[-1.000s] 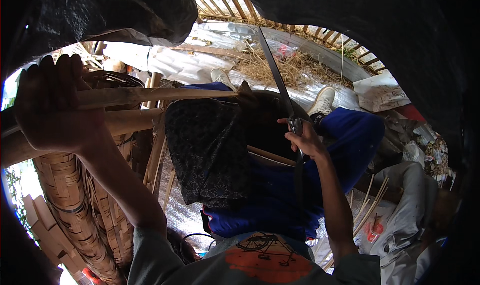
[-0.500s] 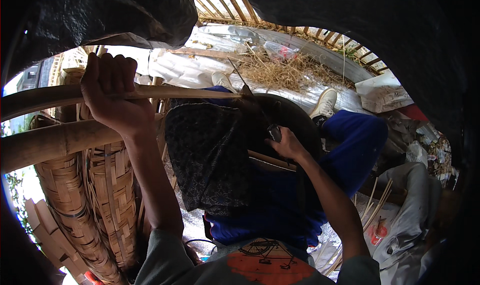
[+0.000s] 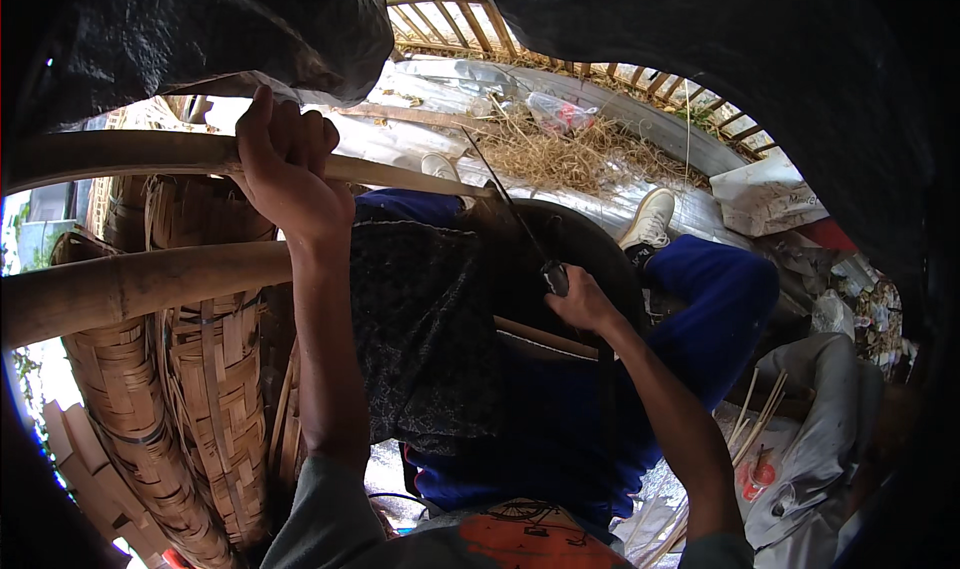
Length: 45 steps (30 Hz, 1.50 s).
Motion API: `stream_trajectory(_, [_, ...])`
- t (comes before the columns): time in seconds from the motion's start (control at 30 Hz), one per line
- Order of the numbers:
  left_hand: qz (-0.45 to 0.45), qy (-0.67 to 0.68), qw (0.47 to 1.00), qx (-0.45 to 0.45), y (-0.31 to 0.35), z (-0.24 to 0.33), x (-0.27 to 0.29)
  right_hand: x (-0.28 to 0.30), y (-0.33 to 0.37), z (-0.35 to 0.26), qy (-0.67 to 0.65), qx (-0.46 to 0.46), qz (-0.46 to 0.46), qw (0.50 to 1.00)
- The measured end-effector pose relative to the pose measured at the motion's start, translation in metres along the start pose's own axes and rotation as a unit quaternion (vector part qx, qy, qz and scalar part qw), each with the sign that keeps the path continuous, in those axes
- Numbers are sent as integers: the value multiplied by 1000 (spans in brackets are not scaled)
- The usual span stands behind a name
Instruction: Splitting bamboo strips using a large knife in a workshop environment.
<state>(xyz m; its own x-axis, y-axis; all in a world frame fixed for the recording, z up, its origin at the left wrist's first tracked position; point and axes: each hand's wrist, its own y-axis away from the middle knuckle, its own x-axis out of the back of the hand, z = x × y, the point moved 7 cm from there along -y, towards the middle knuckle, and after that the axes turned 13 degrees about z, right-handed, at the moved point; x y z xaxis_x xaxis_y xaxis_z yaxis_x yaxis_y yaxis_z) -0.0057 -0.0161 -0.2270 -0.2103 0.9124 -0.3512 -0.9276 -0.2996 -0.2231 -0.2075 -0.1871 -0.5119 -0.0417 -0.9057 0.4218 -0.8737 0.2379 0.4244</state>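
My left hand (image 3: 290,164) is wrapped around a long split bamboo piece (image 3: 400,176), raised at the left and sloping down toward the middle. In my right hand (image 3: 585,301) is a knife (image 3: 513,206), held by its dark handle with the long thin blade pointing up and away. The blade lies beside the far end of the bamboo; whether they touch I cannot tell. Beneath that end is a dark rounded object (image 3: 590,239), and a dark patterned cloth (image 3: 420,329) covers my left leg. A thicker bamboo pole (image 3: 150,281) passes below the split piece, behind my left forearm.
Rolled woven bamboo mats (image 3: 215,399) stand at the left. Ahead, brown shavings (image 3: 575,154) lie on a pale sheet near a slatted bamboo fence (image 3: 440,9). Thin strips (image 3: 760,414) and grey cloth (image 3: 815,429) lie at the right. Black sheeting (image 3: 700,19) hangs overhead.
My left hand has moved right, closer to the knife. The left part of the split bamboo sits higher. My right hand and knife have shifted slightly right and nearer to me.
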Motion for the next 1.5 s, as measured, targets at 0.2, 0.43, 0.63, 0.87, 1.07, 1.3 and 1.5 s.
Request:
stream_trajectory(0.2, [90,-39,995,14,11,-17,1,-7,-19,1,-17,-29,-19,999])
stream_trajectory(0.43, [123,-88,988,-25,15,24,-3,-4,-4,-6,-60,-139,-86,985])
stream_trajectory(0.63, [83,-82,992,-43,4,7,8,-11,-15,9,15,3,-23,1000])
stream_trajectory(0.87, [177,-105,977,-61,2,6,12,-32,-20,14,-46,12,-44,998])
stream_trajectory(1.07, [150,-104,980,-81,0,8,6,-23,-24,10,-37,-18,-42,998])
stream_trajectory(1.3, [128,-108,983,-78,-3,3,1,-15,-22,8,-88,-85,-44,991])
stream_trajectory(1.5, [101,-82,990,-53,-1,-10,-12,-21,-22,10,-58,-35,-36,997])
